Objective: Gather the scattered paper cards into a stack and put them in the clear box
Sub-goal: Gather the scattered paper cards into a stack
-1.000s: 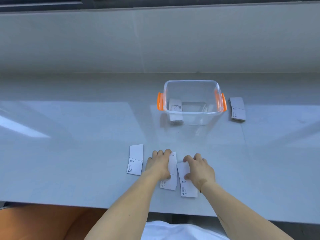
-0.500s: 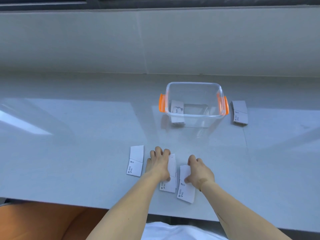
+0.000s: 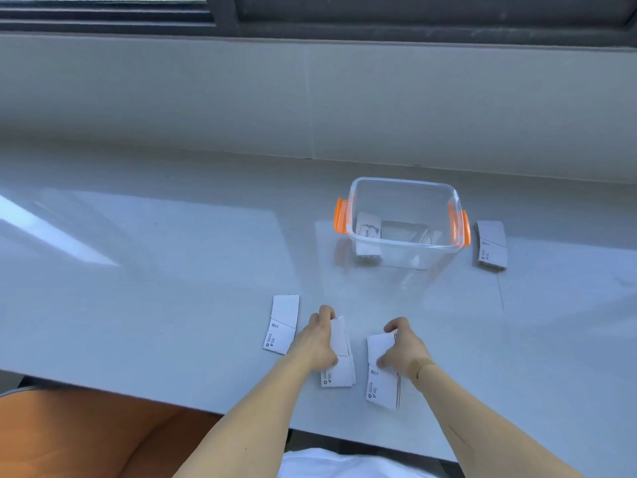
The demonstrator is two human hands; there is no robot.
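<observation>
A pale grey counter [image 3: 172, 270] runs below a window sill, with a plain wall panel behind it. Toward one o'clock from the hands stands the clear box [image 3: 403, 251] with orange handles [image 3: 340, 215] at its two sides; a small bundle of white cards [image 3: 369, 227] already lies inside against its nine o'clock wall. Just beside the box at three o'clock, apart from it, rests another pile of cards [image 3: 492, 244] on the counter. Near the counter's front edge, the left hand [image 3: 319, 341] has its fingers [image 3: 325, 313] curled closed around the far end of a small stack of cards [image 3: 339, 365], lifting that end off the surface. At its three o'clock, the right hand [image 3: 403, 350] pinches a second stack [image 3: 382, 381], thumb on the top card and fingers folded over the far edge. A single card [image 3: 282, 324] lies flat at nine o'clock of the left hand, just beside it.
</observation>
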